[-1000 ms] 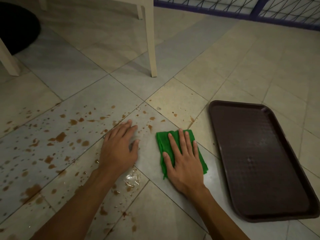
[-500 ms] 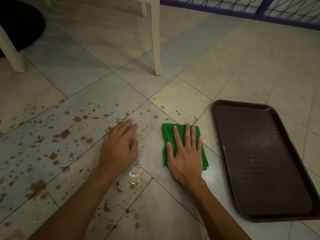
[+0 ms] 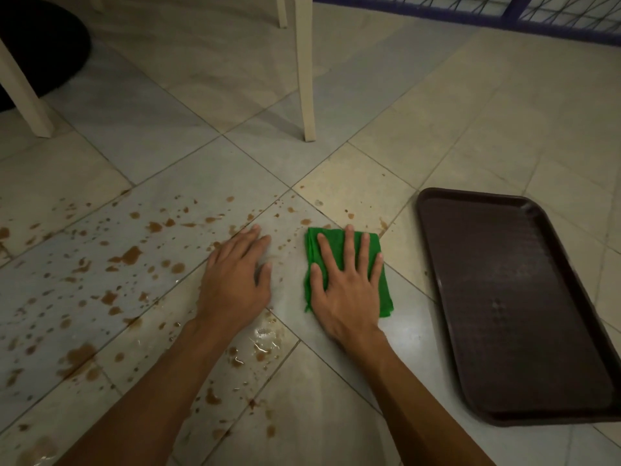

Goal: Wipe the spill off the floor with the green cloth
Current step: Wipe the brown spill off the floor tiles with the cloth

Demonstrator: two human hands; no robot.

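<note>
A folded green cloth (image 3: 383, 297) lies flat on the tiled floor near the middle of the view. My right hand (image 3: 346, 284) presses on it with straight, spread fingers. My left hand (image 3: 235, 274) rests flat on the bare tile just left of the cloth, fingers straight. Brown spill drops (image 3: 131, 255) spatter the tiles to the left and below, with a wet patch (image 3: 262, 344) beside my left wrist. A few small drops (image 3: 349, 215) lie just beyond the cloth.
A dark brown tray (image 3: 433, 250) lies on the floor to the right of the cloth. Cream chair legs (image 3: 305, 79) stand beyond the hands, another leg (image 3: 23, 99) at far left. A blue railing (image 3: 504, 15) runs along the top right.
My right hand has slid the green cloth forward, away from me and slightly right. My left hand stays planted on the tile.
</note>
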